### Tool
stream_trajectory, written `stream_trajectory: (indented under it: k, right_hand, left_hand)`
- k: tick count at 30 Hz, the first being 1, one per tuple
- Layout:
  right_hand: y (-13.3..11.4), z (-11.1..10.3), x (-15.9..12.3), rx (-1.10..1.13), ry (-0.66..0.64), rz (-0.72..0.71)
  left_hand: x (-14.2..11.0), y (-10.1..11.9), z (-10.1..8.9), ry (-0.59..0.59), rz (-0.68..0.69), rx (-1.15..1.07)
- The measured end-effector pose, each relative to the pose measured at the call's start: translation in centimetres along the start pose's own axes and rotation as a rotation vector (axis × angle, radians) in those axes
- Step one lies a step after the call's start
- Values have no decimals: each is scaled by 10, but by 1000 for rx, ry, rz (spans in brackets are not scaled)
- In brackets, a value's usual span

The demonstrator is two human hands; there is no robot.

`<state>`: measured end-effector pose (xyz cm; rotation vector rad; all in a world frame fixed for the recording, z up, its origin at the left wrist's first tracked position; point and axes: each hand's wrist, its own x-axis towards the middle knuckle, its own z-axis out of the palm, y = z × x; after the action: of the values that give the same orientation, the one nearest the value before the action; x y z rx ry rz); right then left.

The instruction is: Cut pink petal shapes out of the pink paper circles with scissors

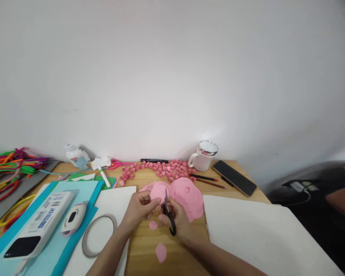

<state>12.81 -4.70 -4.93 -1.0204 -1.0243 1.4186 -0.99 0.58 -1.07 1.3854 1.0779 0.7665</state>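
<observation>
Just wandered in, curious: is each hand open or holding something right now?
Left hand: closed, holding pink paper.
Right hand: closed, holding scissors.

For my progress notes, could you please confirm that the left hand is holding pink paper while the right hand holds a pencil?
Not quite: the head view shows the right hand holding black-handled scissors. The left hand is indeed holding pink paper.
</observation>
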Motion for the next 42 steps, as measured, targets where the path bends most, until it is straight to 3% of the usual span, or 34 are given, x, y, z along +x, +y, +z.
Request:
stream_trajectory:
  k: [25,31,42]
  right_hand:
    - [6,2,1,105,-39,92]
    - [9,3,0,81,-71,57]
    - [-7,1,0,22,17,62]
  left_hand:
    - [2,-2,-6,26,20,-102]
    - [1,3,-3,-4,-17,-102]
    - [0,5,-1,-13,-6,-7]
